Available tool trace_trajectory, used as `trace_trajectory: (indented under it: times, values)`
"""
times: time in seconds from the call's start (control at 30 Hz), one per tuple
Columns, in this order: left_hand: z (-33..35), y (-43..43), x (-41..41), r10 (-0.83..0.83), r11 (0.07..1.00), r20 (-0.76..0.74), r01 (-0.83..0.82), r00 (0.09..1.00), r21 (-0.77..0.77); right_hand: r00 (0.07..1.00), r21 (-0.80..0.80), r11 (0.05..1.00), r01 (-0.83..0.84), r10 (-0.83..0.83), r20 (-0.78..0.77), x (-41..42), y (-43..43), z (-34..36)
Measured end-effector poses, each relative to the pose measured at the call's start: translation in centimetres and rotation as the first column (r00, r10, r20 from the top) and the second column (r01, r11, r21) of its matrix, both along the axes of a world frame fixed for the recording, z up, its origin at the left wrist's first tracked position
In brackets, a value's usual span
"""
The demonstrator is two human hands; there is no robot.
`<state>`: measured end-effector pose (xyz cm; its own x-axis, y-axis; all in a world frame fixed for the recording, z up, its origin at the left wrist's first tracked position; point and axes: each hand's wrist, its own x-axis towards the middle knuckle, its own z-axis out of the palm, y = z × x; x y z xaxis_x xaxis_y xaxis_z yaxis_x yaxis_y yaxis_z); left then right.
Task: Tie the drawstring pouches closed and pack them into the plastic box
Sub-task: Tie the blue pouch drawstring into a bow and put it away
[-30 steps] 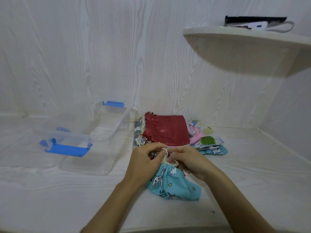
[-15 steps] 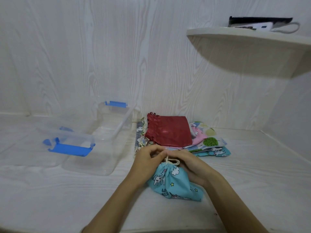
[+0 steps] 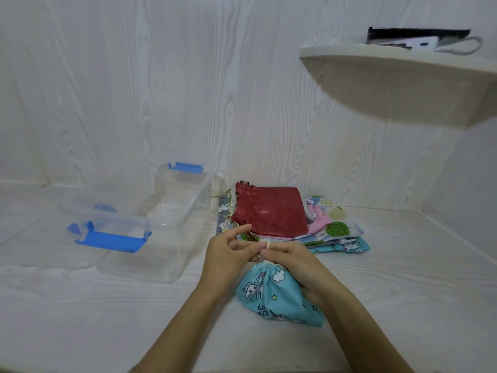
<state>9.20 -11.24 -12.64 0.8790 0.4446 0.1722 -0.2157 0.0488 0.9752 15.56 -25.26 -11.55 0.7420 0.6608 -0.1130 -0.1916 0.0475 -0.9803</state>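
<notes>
The blue unicorn pouch [image 3: 271,294] lay on the white surface, near the stack of untied pouches [image 3: 271,211], with its neck gathered. The left hand [image 3: 228,254] and right hand [image 3: 293,261] both pinched the cream cord [image 3: 267,244] at the neck. Recommended practice: hold the gathers cinched and draw the knot down snug against them. The fingers hid the knot, so its completion could not be determined. The clear plastic box [image 3: 185,208] stood open to the left.

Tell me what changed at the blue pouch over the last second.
The left hand and right hand closed together at the blue pouch mouth. The cord, a loose loop before, now lies over a right finger, with both hands pinching it. The pouch, plastic box and stack of pouches stayed put.
</notes>
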Motion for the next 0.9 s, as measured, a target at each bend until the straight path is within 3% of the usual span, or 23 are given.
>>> trace_trajectory:
  times: [0.1,0.2,0.3,0.33,0.4,0.5,0.6,0.77,0.9]
  values:
    - [0.0,0.8,0.2,0.119,0.993,0.033,-0.119,0.992,0.012,0.989,0.042,0.988,0.146,-0.146,0.0,0.8,-0.5,0.7]
    - [0.2,0.9,0.4,0.199,0.978,0.099,-0.204,0.975,0.047,0.986,0.113,0.981,0.155,-0.147,-0.075,1.5,-0.8,1.5]
    - [0.1,0.6,0.3,0.221,0.949,0.128,-0.244,0.967,0.2,0.991,0.138,0.984,0.114,-0.103,-0.087,1.5,-0.6,1.7]
    - [-0.1,0.6,0.3,0.209,0.92,0.113,-0.234,0.971,0.314,0.995,0.123,0.989,0.083,-0.076,-0.062,1.4,-0.5,1.6]
    - [0.1,0.4,0.2,0.122,0.878,0.039,-0.126,0.992,0.462,1.0,0.077,0.997,0.01,-0.011,0.011,1.1,-0.4,1.5]
    - [0.3,-0.2,0.0,-0.159,0.965,-0.055,0.167,0.986,0.204,0.995,0.043,0.998,-0.051,0.047,0.086,0.8,-0.7,1.6]
    - [1.0,-0.1,-0.3,-0.309,0.949,-0.074,0.312,0.948,0.038,0.989,0.011,0.999,-0.036,0.035,0.141,1.3,-1.4,1.7]
    - [0.5,0.2,0.1,-0.37,0.928,-0.173,0.373,0.913,-0.017,0.974,-0.067,0.997,0.047,-0.031,0.223,1.3,-2.1,1.5]
    - [0.4,0.2,0.3,-0.379,0.923,-0.19,0.386,0.906,0.001,0.965,-0.086,0.996,-0.013,0.035,0.258,1.0,-2.4,1.7]
